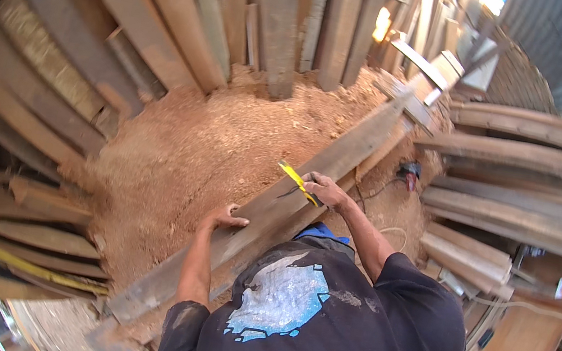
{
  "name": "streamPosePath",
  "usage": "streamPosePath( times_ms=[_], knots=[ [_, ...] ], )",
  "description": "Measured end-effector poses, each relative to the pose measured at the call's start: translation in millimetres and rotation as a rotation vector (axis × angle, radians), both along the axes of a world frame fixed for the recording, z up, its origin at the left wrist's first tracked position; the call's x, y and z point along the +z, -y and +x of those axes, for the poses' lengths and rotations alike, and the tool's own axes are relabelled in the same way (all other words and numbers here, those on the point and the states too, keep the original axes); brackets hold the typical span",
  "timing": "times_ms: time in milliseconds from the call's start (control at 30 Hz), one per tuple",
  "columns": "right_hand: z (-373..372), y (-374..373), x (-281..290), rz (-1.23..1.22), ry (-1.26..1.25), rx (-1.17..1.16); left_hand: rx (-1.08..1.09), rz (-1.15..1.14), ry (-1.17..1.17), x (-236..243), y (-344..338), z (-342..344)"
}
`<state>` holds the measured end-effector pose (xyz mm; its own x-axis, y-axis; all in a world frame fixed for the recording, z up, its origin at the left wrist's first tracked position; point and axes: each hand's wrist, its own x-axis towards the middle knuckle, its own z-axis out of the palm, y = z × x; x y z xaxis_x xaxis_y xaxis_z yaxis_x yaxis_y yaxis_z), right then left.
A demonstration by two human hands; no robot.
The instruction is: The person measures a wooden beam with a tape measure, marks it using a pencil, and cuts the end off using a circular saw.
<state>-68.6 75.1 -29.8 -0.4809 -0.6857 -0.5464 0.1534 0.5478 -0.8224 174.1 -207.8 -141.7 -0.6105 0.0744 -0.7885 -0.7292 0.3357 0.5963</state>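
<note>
A long grey-brown plank (269, 206) runs slantwise across the front of my body, from lower left to upper right. My left hand (222, 218) grips its far edge, thumb lying on the top face and the other fingers partly hidden. Over the plank, farther right, my right hand (326, 189) is closed round a yellow-and-black hand tool (298, 180). The tool's flat yellow part sticks out toward the upper left; its exact kind is unclear. A thin dark line beside it on the wood may be its shadow.
Reddish sawdust (206, 142) covers the ground beyond the plank. Tall boards (275, 22) lean along the back and left. Stacked timbers (508, 209) fill the right side. A dark-and-red corded power tool (410, 173) lies right of the plank, its cable trailing nearby.
</note>
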Motion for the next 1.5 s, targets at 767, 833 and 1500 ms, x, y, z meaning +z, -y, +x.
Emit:
streamPosePath(
  times_ms=[767, 833, 1500],
  knots=[
    [-59, -108, -122, -0.039, 0.454, -0.726, 0.094, -0.376, 0.037, 65, -43, 2],
    [-63, -110, -124, -0.029, 0.423, -0.674, 0.104, -0.332, 0.055, 67, -41, -3],
    [-83, -125, -122, 0.145, 0.534, -0.571, -0.060, -0.671, -0.023, 78, -83, 12]
  ],
)
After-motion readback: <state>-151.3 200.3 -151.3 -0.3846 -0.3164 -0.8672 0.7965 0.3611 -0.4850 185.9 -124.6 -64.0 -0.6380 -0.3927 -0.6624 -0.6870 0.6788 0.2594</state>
